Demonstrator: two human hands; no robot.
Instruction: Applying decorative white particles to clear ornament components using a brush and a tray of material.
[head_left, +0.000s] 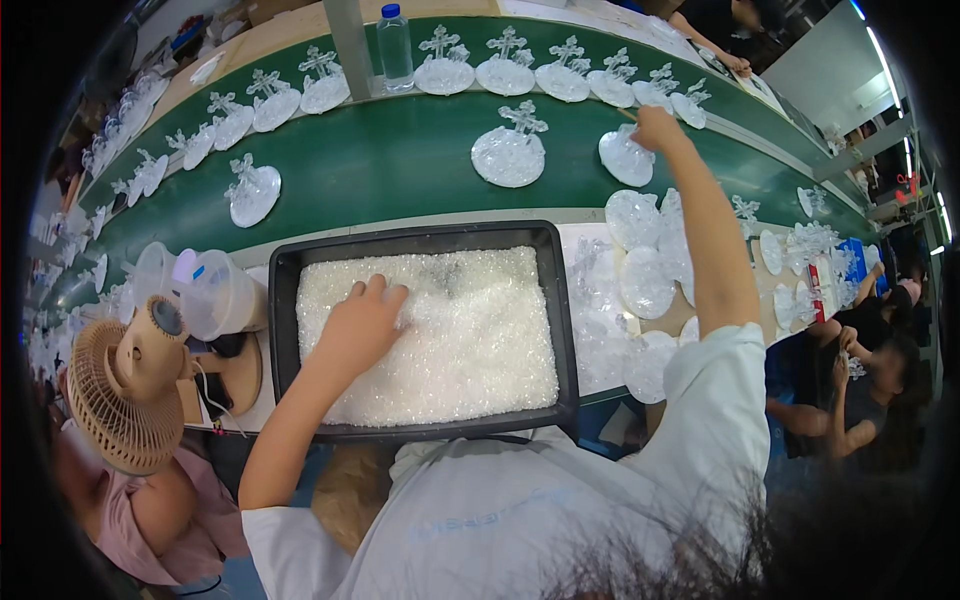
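Observation:
My left hand [362, 322] rests on sparkling white granules [470, 350] that fill a black rectangular tray [562, 300] in front of me. Its fingers are a little apart and hold nothing that I can see. My right arm reaches far forward over the green belt [400, 150]. There my right hand [658, 130] is closed at the top of a clear, glittery ornament with a round base [627, 160]. The fingers hide the ornament's upper part. A similar ornament [508, 150], a cross on a round base, stands on the belt to its left.
Cross ornaments [505, 62] line the ledge beyond the belt, beside a blue-capped water bottle [395, 50]. Several clear round pieces [648, 282] lie right of the tray. At left stand a beige fan [135, 370] and plastic tubs [215, 295]. Other people [860, 380] sit nearby.

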